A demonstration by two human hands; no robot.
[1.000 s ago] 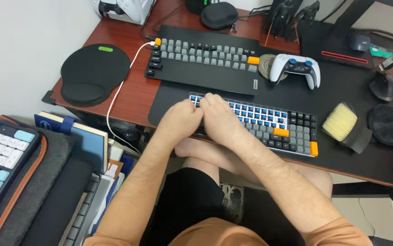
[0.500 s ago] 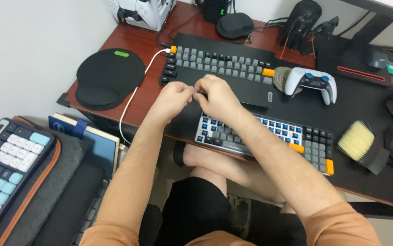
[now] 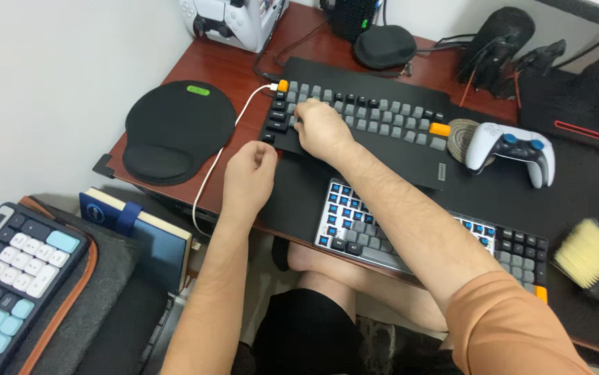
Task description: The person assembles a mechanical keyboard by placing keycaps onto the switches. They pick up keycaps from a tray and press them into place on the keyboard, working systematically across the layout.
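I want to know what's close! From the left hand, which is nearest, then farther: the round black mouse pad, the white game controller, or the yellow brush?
1. Round black mouse pad, just left of the left hand.
2. White game controller, far across to the right.
3. Yellow brush, at the right edge.

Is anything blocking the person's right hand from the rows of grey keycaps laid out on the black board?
Nothing visible does. The right hand already rests on the left end of the grey keycaps, touching them. The left hand sits curled beside the black board, clear of them.
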